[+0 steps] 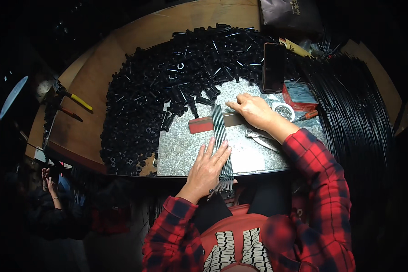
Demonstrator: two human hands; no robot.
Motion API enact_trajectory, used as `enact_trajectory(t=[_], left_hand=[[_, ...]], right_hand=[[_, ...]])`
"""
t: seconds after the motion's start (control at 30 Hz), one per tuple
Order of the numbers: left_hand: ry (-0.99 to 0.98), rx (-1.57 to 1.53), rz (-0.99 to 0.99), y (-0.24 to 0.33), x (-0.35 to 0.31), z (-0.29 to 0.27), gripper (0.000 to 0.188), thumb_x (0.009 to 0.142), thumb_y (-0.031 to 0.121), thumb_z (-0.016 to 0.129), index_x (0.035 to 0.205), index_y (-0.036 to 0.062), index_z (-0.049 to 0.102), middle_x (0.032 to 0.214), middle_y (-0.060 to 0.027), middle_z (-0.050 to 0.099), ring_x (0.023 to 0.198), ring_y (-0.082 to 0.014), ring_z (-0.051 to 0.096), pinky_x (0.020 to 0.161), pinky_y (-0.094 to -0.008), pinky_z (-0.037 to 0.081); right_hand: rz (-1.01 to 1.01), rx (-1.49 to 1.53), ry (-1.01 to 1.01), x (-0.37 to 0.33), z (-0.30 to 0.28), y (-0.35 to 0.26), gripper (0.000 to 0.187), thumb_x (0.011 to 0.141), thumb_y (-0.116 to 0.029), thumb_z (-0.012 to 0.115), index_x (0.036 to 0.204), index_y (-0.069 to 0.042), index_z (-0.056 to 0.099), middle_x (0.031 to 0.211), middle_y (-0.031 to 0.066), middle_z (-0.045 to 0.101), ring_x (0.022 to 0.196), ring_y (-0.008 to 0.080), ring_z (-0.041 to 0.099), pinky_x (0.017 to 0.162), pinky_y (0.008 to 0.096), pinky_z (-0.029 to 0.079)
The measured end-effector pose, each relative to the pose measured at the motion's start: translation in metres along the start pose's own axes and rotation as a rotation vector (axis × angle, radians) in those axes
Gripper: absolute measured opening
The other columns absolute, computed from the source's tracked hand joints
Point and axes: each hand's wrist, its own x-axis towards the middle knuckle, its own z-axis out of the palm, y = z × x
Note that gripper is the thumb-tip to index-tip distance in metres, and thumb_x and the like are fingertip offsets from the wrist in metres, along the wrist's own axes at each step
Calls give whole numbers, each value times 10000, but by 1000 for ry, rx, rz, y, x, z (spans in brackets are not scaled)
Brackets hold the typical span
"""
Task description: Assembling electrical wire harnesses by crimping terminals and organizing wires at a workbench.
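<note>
A row of thin dark metal rods [220, 129] lies side by side on the speckled grey slab [177, 154], with bent ends hanging past its near edge. My left hand [205, 171] rests flat on the near part of the rods, fingers apart. Beneath the rods crosses a flat bar [201, 126], red at its left end and dark toward the right. My right hand [255, 111] is over the bar's right part. Its fingers are bent, with a fingertip close to the rods' far ends; anything inside them is hidden. Metal pliers [264, 140] lie just below that hand.
Black tubular parts [167, 81] are heaped behind and left. To the right are a phone [274, 68], a red box [299, 96], a round white-rimmed dish [283, 109], a screwdriver [309, 114] and long black rods [358, 104]. Yellow-handled pliers [79, 100] hang at left; another person's hand [50, 183] shows below.
</note>
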Motion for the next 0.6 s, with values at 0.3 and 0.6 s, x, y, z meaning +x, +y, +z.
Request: enact_trajectory(t=[0.3, 0.6], left_hand=[[-28, -20, -20, 0, 0, -3, 787, 775, 486, 676, 1374, 34, 442, 1445, -151, 401, 1356, -422, 305, 1083, -552, 271], [-37, 3, -11, 1, 0, -4, 790, 787, 492, 660, 1384, 31, 427, 1449, -151, 396, 1364, -415, 295, 1092, -547, 257]], right_hand=[[-31, -37, 8, 8, 9, -1, 405, 800, -90, 542, 1196, -114, 625, 860, 98, 584, 847, 248, 618, 711, 337, 521], [0, -44, 25, 5, 6, -2, 416, 797, -85, 550, 1204, -121, 626, 857, 102, 578, 846, 248, 618, 688, 348, 529]])
